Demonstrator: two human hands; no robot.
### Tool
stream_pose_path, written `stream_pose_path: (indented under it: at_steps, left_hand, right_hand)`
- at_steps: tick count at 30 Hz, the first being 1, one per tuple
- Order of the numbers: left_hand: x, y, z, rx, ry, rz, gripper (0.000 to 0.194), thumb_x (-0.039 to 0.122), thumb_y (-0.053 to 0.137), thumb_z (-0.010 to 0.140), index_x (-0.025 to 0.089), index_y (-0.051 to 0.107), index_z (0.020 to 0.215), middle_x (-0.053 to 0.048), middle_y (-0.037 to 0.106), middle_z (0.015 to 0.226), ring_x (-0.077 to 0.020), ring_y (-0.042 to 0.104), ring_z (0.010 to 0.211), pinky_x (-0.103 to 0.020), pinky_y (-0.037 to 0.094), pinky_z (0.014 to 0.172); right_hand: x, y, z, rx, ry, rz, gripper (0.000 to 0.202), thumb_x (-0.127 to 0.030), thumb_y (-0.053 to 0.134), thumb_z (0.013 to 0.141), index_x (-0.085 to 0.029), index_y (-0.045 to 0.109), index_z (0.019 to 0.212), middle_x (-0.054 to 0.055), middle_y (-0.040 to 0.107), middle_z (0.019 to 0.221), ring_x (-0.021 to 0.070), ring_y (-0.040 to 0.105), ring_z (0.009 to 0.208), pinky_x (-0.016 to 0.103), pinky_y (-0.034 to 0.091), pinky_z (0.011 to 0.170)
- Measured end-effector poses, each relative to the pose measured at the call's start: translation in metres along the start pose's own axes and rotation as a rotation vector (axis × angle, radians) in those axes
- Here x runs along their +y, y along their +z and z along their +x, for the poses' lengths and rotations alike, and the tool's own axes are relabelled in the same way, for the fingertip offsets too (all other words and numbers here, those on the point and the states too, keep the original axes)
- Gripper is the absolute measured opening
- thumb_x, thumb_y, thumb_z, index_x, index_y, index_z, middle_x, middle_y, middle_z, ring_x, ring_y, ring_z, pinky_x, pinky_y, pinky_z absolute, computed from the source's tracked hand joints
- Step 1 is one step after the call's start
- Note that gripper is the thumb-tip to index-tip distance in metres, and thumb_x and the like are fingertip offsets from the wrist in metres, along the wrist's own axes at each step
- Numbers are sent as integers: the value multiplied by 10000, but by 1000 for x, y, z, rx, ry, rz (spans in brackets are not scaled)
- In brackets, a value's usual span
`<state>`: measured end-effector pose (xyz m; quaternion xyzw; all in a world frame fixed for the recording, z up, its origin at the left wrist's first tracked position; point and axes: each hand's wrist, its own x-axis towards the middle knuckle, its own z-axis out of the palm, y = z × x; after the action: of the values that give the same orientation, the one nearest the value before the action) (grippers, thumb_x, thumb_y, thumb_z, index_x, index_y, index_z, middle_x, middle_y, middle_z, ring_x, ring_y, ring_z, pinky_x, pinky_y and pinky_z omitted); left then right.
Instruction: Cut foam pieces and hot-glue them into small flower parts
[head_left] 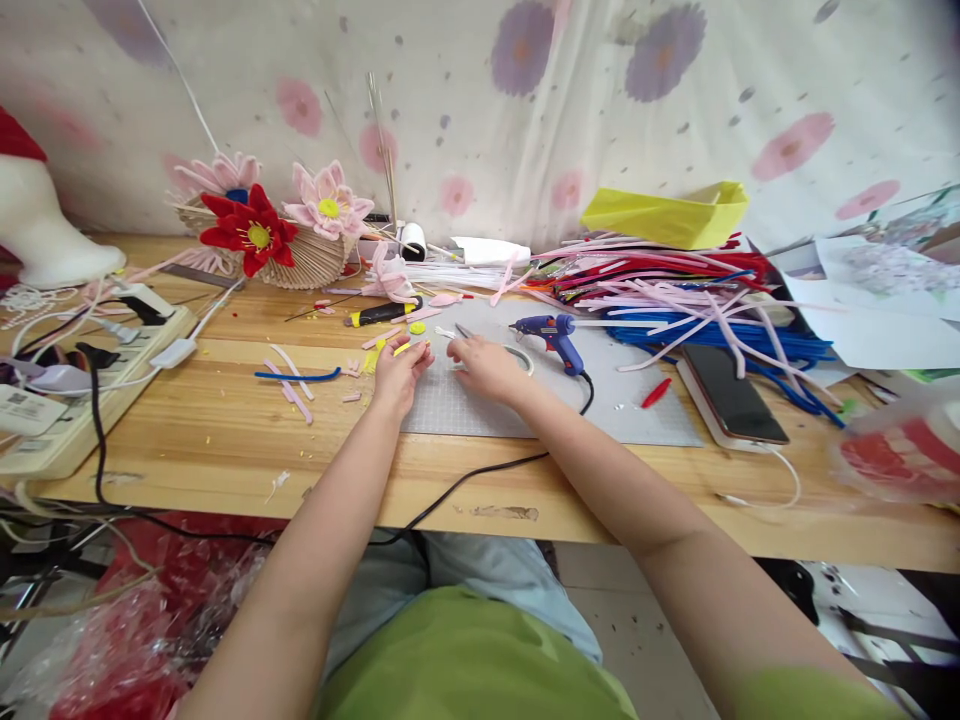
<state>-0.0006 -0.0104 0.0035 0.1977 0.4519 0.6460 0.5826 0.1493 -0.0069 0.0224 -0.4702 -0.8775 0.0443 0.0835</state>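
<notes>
My left hand (400, 378) is closed over the left edge of the grey cutting mat (637, 415), fingertips pinching a small yellow fuzzy strip (407, 348). To its right, my right hand (487, 368) curls over a pair of scissors. The scissors' grey blade tip (463, 329) shows beyond the fingers, and a pale handle loop (526, 358) shows behind; the rest is covered. A round yellow flower centre (417, 327) lies just above my left hand. Yellow scraps (370, 362) lie beside it. A blue glue gun (551, 338) rests on the mat.
Bundles of coloured pipe cleaners (675, 280) lie at the back right, near a phone (735, 393). Fuzzy flowers (255, 235) and a power strip (97, 400) are on the left. A yellow-black utility knife (382, 313) lies behind the hands. A black cord (465, 480) crosses the front.
</notes>
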Motion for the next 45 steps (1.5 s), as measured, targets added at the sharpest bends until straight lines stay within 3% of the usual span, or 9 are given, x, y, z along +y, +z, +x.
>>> stream_pose_path:
  at_steps: [5, 7, 12, 15, 23, 32, 39, 45]
  left_hand:
    - [1, -1, 1, 19, -21, 32, 328, 87, 686, 671, 184, 453, 880, 22, 628, 696, -60, 584, 573, -225, 500, 669]
    - [0, -1, 1, 19, -18, 45, 308, 113, 679, 687, 184, 456, 887, 22, 625, 702, -63, 587, 575, -237, 502, 685]
    - [-2, 2, -2, 19, -32, 57, 242, 107, 645, 723, 175, 472, 877, 20, 618, 680, -71, 602, 598, -250, 512, 702]
    - [-3, 3, -5, 0, -59, 48, 228, 102, 643, 731, 174, 473, 865, 21, 619, 676, -68, 606, 602, -229, 514, 667]
    - [-5, 5, -10, -68, -57, 105, 248, 99, 666, 712, 162, 489, 874, 12, 625, 706, -89, 611, 614, -308, 530, 731]
    - [-4, 6, -11, -78, -47, 156, 323, 85, 682, 701, 162, 455, 918, 0, 650, 703, -110, 644, 630, -309, 541, 718]
    - [-3, 1, -10, -182, -47, 217, 437, 112, 728, 663, 181, 421, 967, 19, 649, 713, -112, 653, 627, -300, 554, 683]
    - [0, 1, -10, -218, -74, 240, 393, 114, 697, 692, 160, 446, 990, -12, 660, 716, -141, 672, 657, -297, 555, 653]
  right_hand:
    - [-5, 11, 11, 9, 43, 108, 285, -71, 401, 802, -163, 541, 1032, 108, 662, 967, 219, 607, 914, 339, 421, 793]
    - [-2, 14, 15, 74, 118, 385, 253, -96, 465, 767, -187, 527, 995, 46, 661, 865, 176, 610, 818, 315, 430, 767]
    - [-4, 25, 23, 244, 331, 1414, 316, -270, 680, 608, -211, 479, 844, -46, 604, 724, 96, 563, 656, 241, 427, 655]
    - [-12, 32, 25, 284, 385, 1655, 400, -296, 747, 489, -207, 474, 768, -55, 591, 688, 81, 529, 619, 213, 389, 596]
    - [-17, 33, 25, 414, 373, 1694, 403, -285, 753, 487, -210, 476, 769, -60, 582, 690, 77, 517, 620, 209, 374, 586]
    - [-12, 39, 26, 396, 385, 1765, 416, -267, 780, 474, -197, 497, 771, -62, 598, 678, 71, 527, 596, 201, 374, 550]
    - [-8, 32, 21, 258, 348, 1843, 465, -322, 808, 494, -199, 532, 847, -27, 674, 776, 96, 598, 635, 245, 469, 618]
    - [-4, 40, 25, 343, 371, 1805, 474, -330, 836, 439, -189, 532, 774, -50, 646, 645, 88, 583, 568, 232, 448, 589]
